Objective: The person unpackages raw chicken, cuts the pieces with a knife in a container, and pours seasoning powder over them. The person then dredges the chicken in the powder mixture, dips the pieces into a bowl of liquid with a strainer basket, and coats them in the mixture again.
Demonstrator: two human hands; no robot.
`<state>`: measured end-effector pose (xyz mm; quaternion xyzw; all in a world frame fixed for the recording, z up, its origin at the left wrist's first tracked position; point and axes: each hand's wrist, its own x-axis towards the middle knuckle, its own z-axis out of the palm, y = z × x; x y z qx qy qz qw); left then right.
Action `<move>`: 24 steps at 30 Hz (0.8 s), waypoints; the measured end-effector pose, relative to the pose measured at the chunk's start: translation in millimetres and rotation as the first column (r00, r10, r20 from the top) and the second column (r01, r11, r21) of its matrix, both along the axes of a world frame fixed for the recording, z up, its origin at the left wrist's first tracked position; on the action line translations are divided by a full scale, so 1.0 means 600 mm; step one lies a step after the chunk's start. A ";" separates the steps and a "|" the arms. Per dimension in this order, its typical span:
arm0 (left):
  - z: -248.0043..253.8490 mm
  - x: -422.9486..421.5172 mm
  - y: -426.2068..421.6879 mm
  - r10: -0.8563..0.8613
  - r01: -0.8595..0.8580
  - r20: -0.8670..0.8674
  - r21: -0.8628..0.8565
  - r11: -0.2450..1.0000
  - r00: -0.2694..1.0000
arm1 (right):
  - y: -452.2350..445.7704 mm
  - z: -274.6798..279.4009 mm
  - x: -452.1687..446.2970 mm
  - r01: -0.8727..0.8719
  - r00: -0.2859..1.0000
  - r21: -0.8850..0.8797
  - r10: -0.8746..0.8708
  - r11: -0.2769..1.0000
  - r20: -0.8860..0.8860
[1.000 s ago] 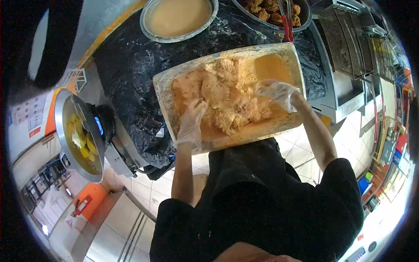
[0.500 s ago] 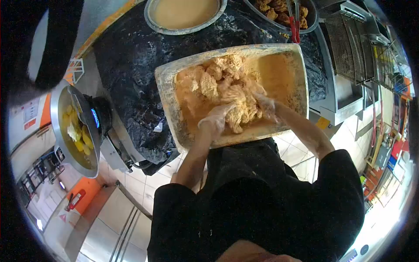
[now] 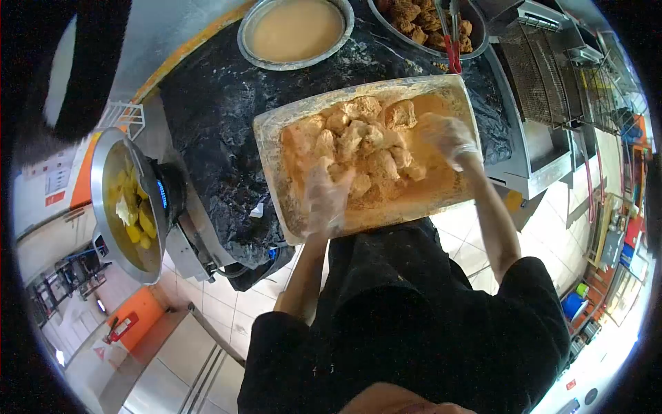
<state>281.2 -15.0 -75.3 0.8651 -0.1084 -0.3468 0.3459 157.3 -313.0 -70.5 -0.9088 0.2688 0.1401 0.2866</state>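
A large pale tub (image 3: 269, 148) holds orange-tinted flour (image 3: 420, 196) and a heap of flour-coated chicken pieces (image 3: 365, 141). My left hand (image 3: 325, 199), in a clear plastic glove, is at the heap's lower left edge with its fingers apart. Over the flour on the right side of the tub is my right hand (image 3: 448, 140), also gloved. Its fingers stretch toward the heap, slightly blurred, and grip nothing. One coated piece (image 3: 400, 115) lies near the tub's far side, between the heap and my right hand.
Beyond the tub stand a bowl of cloudy tan liquid (image 3: 295, 31) and a bowl of browned pieces (image 3: 427, 24) with red-handled tongs (image 3: 452, 52). A pot of yellow pieces in liquid (image 3: 131, 207) sits by a blue flame at left. Fryer baskets (image 3: 534, 72) are at right.
My hands have parted from the chicken they were gathering; the left moved down-left, the right up-right. The pieces have dropped and spread into a looser heap.
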 end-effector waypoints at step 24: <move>0.035 0.075 0.070 -0.630 0.645 -0.168 0.333 0.687 0.758 | 0.022 -0.204 -0.124 0.154 0.810 0.115 -0.192 0.981 0.555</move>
